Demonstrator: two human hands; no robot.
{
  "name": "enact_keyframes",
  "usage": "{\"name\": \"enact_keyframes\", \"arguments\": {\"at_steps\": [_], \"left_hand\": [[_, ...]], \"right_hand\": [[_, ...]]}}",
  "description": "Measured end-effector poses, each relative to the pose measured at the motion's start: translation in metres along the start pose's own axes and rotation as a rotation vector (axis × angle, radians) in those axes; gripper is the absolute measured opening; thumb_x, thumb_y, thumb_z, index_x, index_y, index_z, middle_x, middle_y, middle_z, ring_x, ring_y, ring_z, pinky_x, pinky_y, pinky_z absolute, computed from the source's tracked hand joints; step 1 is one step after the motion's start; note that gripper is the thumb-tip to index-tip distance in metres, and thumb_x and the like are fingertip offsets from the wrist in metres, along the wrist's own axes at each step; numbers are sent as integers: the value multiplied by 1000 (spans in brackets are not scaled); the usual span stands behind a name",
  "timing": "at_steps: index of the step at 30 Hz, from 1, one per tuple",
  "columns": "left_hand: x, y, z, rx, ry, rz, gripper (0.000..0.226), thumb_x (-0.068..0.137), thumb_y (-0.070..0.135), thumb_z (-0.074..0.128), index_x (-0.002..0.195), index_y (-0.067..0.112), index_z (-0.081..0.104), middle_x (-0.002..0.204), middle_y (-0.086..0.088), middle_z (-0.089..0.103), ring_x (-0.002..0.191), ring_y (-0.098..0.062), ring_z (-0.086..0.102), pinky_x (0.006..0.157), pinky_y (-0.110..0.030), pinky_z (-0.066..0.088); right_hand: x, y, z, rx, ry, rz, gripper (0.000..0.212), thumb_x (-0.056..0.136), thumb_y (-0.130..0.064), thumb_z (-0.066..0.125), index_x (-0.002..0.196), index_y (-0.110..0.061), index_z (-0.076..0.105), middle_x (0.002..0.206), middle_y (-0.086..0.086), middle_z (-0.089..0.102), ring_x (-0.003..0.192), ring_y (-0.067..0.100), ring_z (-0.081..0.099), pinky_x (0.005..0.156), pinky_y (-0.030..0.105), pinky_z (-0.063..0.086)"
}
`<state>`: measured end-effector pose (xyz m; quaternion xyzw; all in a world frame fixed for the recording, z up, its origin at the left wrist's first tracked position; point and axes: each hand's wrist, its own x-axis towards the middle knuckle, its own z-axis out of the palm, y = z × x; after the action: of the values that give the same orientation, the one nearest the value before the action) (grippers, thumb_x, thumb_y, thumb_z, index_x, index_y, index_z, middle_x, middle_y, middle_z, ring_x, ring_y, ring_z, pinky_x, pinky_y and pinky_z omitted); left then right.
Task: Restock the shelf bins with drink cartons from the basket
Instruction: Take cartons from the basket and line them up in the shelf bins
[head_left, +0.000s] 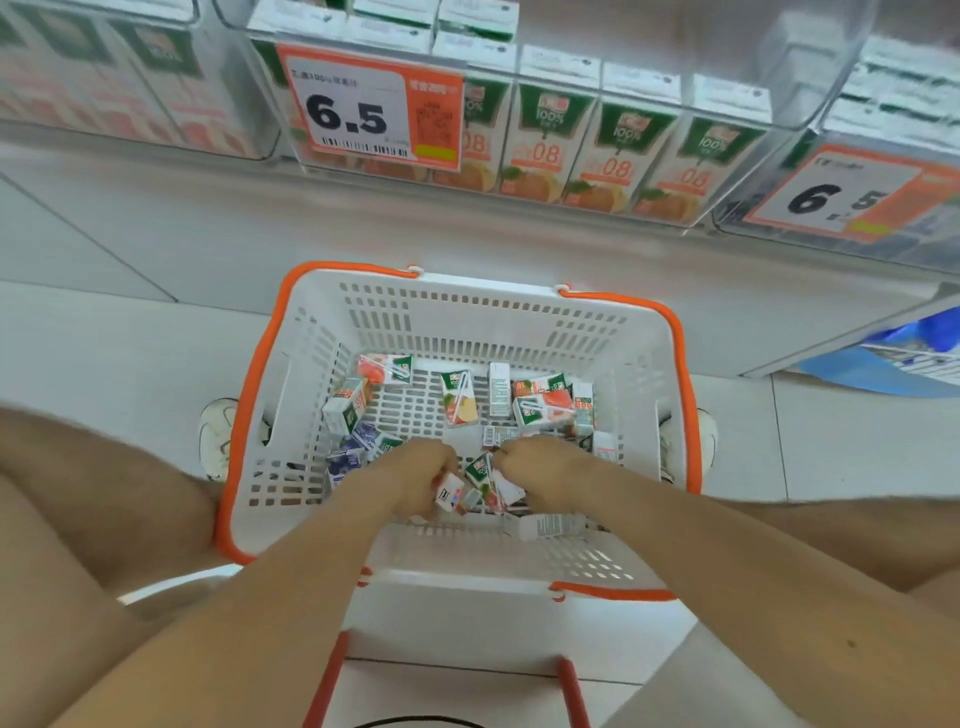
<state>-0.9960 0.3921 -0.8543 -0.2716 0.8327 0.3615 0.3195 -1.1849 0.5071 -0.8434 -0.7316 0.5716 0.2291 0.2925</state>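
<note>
floor (104, 338): pale tiles, filling the middle band and the lower corners of the frame.
shelf bins (810, 67): clear plastic, strung along the top edge; centre bin fronted by a row of orange juice cartons (545, 140) with more stacked behind, and bare room at its upper right; neighbours at upper left and far right also stocked, too blurred to count.
basket (467, 322): white with orange rim and handles, centre of the frame, standing on the floor below the bins.
price tag (363, 104): orange-framed, reading 6.5, on the centre bin's front; second tag (831, 192) on the bin at the right edge.
left hand (415, 470): deep in the basket, just left of centre, fingers curled round a white-sided carton (451, 492).
right hand (540, 462): just beside the other, right of centre, fingers curled on a green-topped carton (480, 472); knuckles of the two near, not touching.
drink cartons (460, 397): a dozen or so loose on the basket's bottom, lying every way, mixed flavours, purple ones at the left.
progress: seemingly midway or earlier; bins partly filled, gathering in hand, most of the basket's load not yet shelved; sorting by flavour and lifting to the matching bin likely remaining.
</note>
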Motion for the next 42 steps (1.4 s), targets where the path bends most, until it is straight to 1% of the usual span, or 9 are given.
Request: {"name": "enact_keyframes", "arguments": {"at_steps": [10, 13, 16, 19, 22, 28, 35, 39, 42], "left_hand": [[-45, 17, -80, -1032, 248, -54, 71, 68, 46, 92, 132, 36, 64, 130, 4, 70, 115, -21, 71, 96, -47, 60], [-75, 37, -108, -1194, 303, 35, 45, 87, 35, 83, 128, 41, 66, 128, 0, 70, 112, -26, 72, 85, -43, 62], [-104, 57, -131, -1306, 321, 112, 28, 97, 31, 72, 124, 33, 62, 126, -8, 70, 103, -30, 70, 83, -44, 57], [-135, 72, -153, -1397, 286, 201, 12, 102, 22, 56, 113, 20, 61, 113, -13, 69, 91, -27, 66, 79, -41, 52], [-166, 80, -171, -1358, 275, 308, 35, 85, 15, 61, 120, 12, 62, 108, -14, 68, 93, -27, 65, 79, -41, 51], [-217, 84, -211, -1138, 448, 311, 50, 81, -4, 68, 128, 8, 62, 122, -20, 72, 101, -31, 74, 89, -48, 56], [-257, 83, -259, -546, 884, 236, 45, 72, 25, 90, 108, 30, 65, 104, -2, 76, 87, -20, 73, 82, -44, 59], [-255, 85, -264, -618, 928, 344, 35, 84, 16, 88, 110, 19, 64, 97, 3, 80, 86, -15, 76, 82, -37, 59], [-245, 84, -259, -707, 936, 391, 32, 89, 13, 83, 114, 27, 67, 102, 1, 79, 91, -16, 74, 83, -34, 61]], "right_hand": [[-67, 18, -106, 1511, 393, 301, 20, 93, -13, 69, 112, -8, 71, 95, 9, 72, 87, 26, 71, 81, 38, 57], [-91, 3, -138, 1767, 473, 239, 14, 99, -20, 55, 91, -11, 62, 79, 8, 60, 63, 23, 60, 69, 36, 48], [-113, -13, -171, 1861, 544, 188, 26, 106, -19, 44, 107, -10, 68, 85, 11, 71, 59, 22, 64, 57, 32, 53], [-136, -28, -202, 1804, 581, 152, 34, 104, -29, 53, 123, -10, 73, 107, 15, 77, 78, 28, 70, 69, 35, 56], [-158, -41, -230, 1465, 714, 161, 25, 94, -28, 71, 118, -21, 73, 107, 8, 77, 86, 32, 75, 72, 37, 52], [-178, -58, -269, 1123, 1086, 221, 23, 99, -32, 69, 119, -25, 60, 86, 1, 69, 53, 20, 66, 46, 28, 49], [-159, -50, -287, 1267, 1251, 202, 36, 96, -40, 72, 131, -34, 63, 115, 3, 72, 97, 20, 72, 86, 33, 59], [-151, -65, -300, 1163, 1356, 154, 31, 100, -25, 68, 130, -28, 65, 100, 14, 66, 65, 2, 52, 59, 14, 48], [-150, -69, -295, 1112, 1352, 140, 34, 101, -22, 67, 135, -22, 64, 115, 16, 64, 70, -9, 55, 59, 8, 48]]}}
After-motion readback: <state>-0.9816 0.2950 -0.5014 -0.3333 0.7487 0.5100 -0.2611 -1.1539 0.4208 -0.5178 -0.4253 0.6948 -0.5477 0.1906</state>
